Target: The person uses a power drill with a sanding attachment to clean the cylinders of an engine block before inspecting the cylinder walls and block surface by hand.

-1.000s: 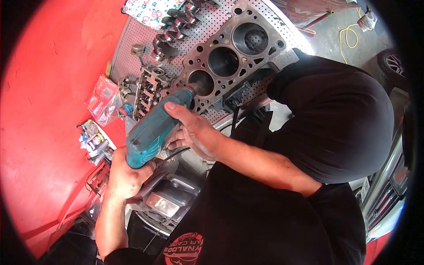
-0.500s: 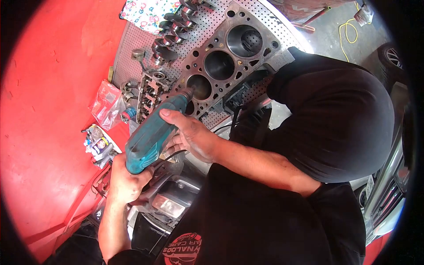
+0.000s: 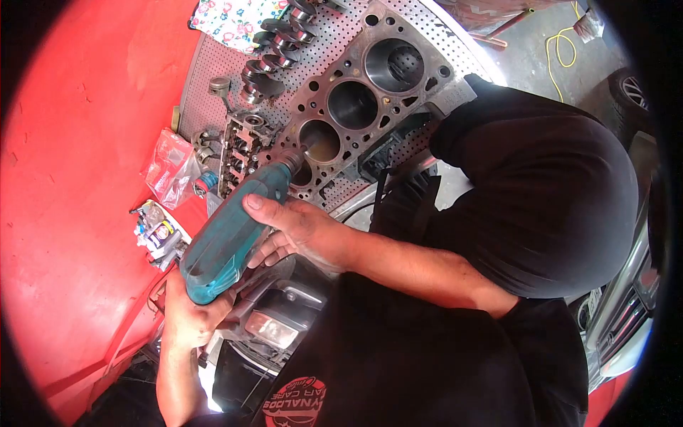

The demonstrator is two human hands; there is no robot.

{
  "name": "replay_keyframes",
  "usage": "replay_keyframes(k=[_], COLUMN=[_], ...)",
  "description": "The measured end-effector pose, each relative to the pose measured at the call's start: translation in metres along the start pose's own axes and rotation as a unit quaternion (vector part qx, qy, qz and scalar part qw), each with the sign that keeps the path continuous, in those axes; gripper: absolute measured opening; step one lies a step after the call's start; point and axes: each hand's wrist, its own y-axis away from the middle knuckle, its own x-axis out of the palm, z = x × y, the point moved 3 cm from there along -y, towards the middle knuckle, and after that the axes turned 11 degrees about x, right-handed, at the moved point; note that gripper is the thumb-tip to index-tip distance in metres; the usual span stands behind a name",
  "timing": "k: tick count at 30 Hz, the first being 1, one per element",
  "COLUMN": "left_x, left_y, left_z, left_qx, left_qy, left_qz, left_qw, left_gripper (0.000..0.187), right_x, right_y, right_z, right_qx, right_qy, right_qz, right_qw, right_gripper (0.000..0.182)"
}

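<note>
A teal power drill lies diagonally, its chuck at the edge of the third bore of a metal engine block. A thin shaft reaches from the chuck into that bore; what is on its end is hard to make out. At the drill's rear, my left hand is closed around the grip, mostly below the body. My right hand supports the drill's middle from the right side, thumb on the housing and fingers curled underneath.
The block sits on a perforated bench top with a crankshaft, a piston, a valve-train part and floral cloth. Red panel at left; plastic bag; headlight below; large black cloth-covered shape at right.
The drill and both my hands have shifted down and to the left, so the chuck is farther back from the bore and more of the bore shows.
</note>
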Motion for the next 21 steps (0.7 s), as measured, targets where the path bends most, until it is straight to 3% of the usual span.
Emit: replay_keyframes(k=[11,14,17,21], left_x=[0.012,0.012,0.010,0.011], left_y=[-0.020,-0.020,-0.014,-0.004], left_z=[0.010,0.017,0.015,-0.005], left_qx=[0.020,-0.018,-0.009,-0.004], left_qy=[-0.053,-0.056,-0.027,0.013], left_qz=[0.038,0.050,0.027,-0.018], left_qw=[0.998,0.997,0.999,1.000], left_gripper=[0.015,0.018,0.022,0.025], right_x=[-0.021,-0.027,-0.017,-0.006], right_y=[-0.007,-0.013,-0.004,-0.001], right_z=[0.000,-0.004,0.000,0.000], right_qx=[-0.010,-0.016,0.004,0.012], right_qy=[-0.025,-0.027,-0.015,0.007], right_qz=[-0.034,-0.020,-0.033,-0.008], right_qw=[0.999,0.999,0.999,1.000], right_gripper=[0.071,0.081,0.067,0.065])
